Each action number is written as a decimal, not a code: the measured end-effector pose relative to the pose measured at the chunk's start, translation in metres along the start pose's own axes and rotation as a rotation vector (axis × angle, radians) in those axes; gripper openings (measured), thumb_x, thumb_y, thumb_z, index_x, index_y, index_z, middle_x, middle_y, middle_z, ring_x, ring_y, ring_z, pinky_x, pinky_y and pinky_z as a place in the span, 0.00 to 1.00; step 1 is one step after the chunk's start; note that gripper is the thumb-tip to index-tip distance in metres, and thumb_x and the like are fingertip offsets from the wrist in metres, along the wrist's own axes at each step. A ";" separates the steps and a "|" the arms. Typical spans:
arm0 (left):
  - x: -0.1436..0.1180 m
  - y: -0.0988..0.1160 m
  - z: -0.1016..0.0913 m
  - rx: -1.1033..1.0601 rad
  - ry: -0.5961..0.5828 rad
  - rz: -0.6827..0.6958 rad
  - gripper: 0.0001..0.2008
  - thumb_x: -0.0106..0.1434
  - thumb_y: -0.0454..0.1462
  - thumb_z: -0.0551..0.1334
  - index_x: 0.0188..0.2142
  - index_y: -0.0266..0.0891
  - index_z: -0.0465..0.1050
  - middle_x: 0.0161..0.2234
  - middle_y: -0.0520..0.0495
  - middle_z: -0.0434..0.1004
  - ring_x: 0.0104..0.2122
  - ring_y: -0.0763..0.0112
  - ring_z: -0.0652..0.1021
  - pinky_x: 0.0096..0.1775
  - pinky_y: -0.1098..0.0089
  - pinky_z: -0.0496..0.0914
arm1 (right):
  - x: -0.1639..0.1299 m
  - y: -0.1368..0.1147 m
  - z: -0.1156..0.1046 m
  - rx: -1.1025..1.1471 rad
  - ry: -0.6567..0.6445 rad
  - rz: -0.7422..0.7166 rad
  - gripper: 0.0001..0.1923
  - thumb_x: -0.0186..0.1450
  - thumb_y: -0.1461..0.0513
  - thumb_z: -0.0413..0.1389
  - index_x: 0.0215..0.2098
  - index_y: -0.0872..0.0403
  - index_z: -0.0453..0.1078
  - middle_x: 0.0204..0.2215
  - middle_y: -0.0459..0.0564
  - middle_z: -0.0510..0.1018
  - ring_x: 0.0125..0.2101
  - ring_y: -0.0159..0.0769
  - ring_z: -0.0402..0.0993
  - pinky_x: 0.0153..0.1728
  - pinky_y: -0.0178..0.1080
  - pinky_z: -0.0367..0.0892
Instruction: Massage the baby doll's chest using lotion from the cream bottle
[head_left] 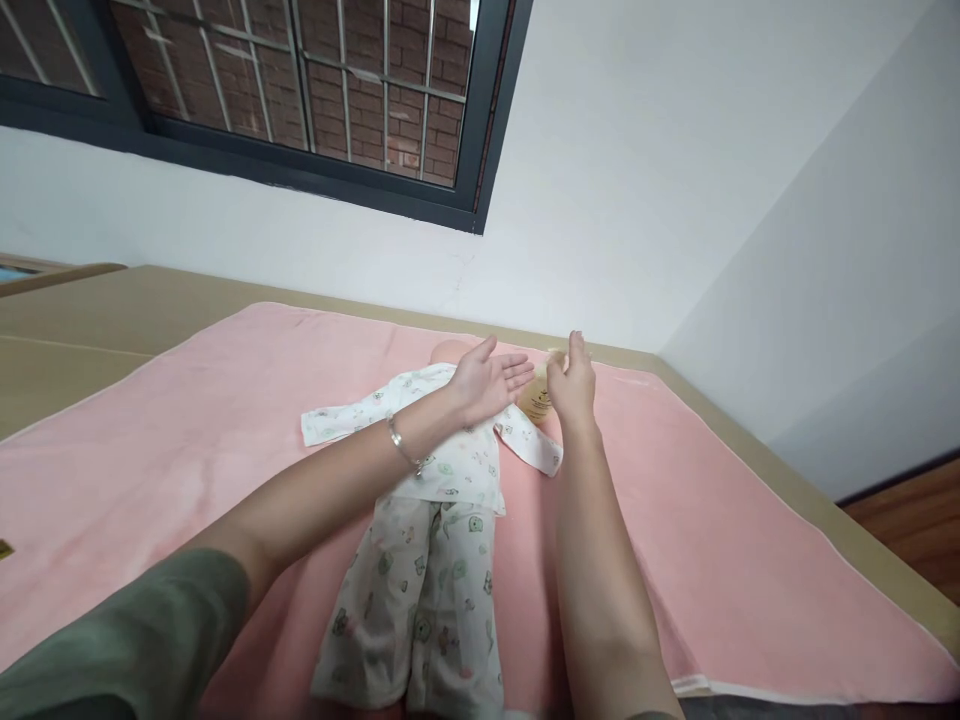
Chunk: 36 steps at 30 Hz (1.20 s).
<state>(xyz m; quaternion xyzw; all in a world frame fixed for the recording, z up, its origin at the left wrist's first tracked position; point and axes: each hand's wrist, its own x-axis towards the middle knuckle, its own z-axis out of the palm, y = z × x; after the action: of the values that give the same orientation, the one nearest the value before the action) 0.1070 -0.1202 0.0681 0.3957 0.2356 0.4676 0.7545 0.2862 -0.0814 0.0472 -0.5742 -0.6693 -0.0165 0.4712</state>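
My left hand (486, 388) is held palm up with its fingers stretched out and nothing on it. It hovers above a white long-sleeved baby top (446, 475) with small printed figures. Edge-on to me, my right hand (574, 388) points its straight fingers upward, thumb apart. Just behind and left of it is a tan container with dark print (538, 400), partly covered by that hand; I see no grip on it. Matching printed trousers (420, 610) extend below the top. A rounded skin-toned shape (448, 351), like a doll's head, shows at the neckline, partly hidden by my left hand.
A pink blanket (675, 480) lies under the clothes on a tan padded surface (97, 310). White walls (637, 180) rise behind and to the right. A dark-framed barred window (315, 165) is at upper left. Brown wood (911, 520) shows at the right edge.
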 end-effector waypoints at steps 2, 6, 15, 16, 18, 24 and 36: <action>0.017 0.007 0.007 -0.105 0.012 -0.071 0.41 0.68 0.56 0.41 0.68 0.27 0.56 0.67 0.27 0.60 0.67 0.57 0.65 0.60 0.62 0.69 | 0.001 0.002 0.002 -0.007 -0.073 -0.022 0.38 0.62 0.65 0.44 0.71 0.60 0.50 0.71 0.59 0.54 0.72 0.41 0.44 0.71 0.56 0.36; 0.043 0.008 0.009 -0.282 0.025 -0.117 0.43 0.69 0.56 0.41 0.71 0.25 0.45 0.69 0.27 0.55 0.68 0.59 0.63 0.59 0.65 0.70 | 0.003 0.001 0.006 -0.051 -0.190 -0.034 0.40 0.59 0.67 0.45 0.70 0.63 0.51 0.68 0.64 0.59 0.71 0.47 0.47 0.70 0.61 0.36; 0.060 -0.004 0.012 -0.465 0.066 -0.132 0.45 0.68 0.56 0.45 0.70 0.20 0.45 0.66 0.23 0.59 0.64 0.55 0.69 0.56 0.63 0.73 | 0.003 -0.009 -0.001 -0.202 -0.233 -0.038 0.36 0.55 0.71 0.44 0.62 0.62 0.64 0.62 0.64 0.68 0.65 0.50 0.59 0.67 0.63 0.43; 0.058 -0.003 0.011 -0.458 0.069 -0.138 0.45 0.68 0.56 0.45 0.70 0.21 0.45 0.66 0.23 0.59 0.64 0.55 0.69 0.55 0.64 0.74 | 0.003 -0.009 0.000 -0.202 -0.228 -0.040 0.36 0.55 0.71 0.44 0.62 0.61 0.65 0.62 0.63 0.68 0.64 0.50 0.60 0.67 0.64 0.44; 0.049 -0.001 0.007 -0.437 0.070 -0.155 0.44 0.68 0.56 0.45 0.70 0.23 0.46 0.67 0.24 0.59 0.65 0.56 0.68 0.55 0.65 0.74 | 0.002 -0.009 0.001 -0.197 -0.214 -0.043 0.36 0.55 0.71 0.45 0.62 0.59 0.65 0.62 0.62 0.68 0.65 0.50 0.59 0.67 0.65 0.44; -0.011 0.007 -0.011 -0.305 0.019 -0.153 0.44 0.68 0.57 0.42 0.69 0.22 0.50 0.66 0.23 0.61 0.65 0.56 0.67 0.56 0.64 0.72 | 0.001 -0.015 0.004 -0.178 -0.230 0.056 0.34 0.59 0.69 0.46 0.65 0.59 0.62 0.69 0.62 0.59 0.70 0.52 0.48 0.66 0.71 0.38; -0.095 0.049 -0.014 0.047 -0.083 -0.007 0.37 0.68 0.58 0.41 0.60 0.34 0.67 0.59 0.31 0.72 0.65 0.47 0.66 0.63 0.49 0.62 | -0.030 -0.112 0.009 0.420 -0.194 0.023 0.26 0.73 0.52 0.43 0.63 0.52 0.67 0.65 0.53 0.67 0.67 0.42 0.60 0.67 0.49 0.56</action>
<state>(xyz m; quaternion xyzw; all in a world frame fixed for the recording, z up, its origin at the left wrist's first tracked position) 0.0284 -0.1876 0.0991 0.4314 0.2162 0.4424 0.7559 0.1901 -0.1369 0.0811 -0.4703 -0.6935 0.1838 0.5139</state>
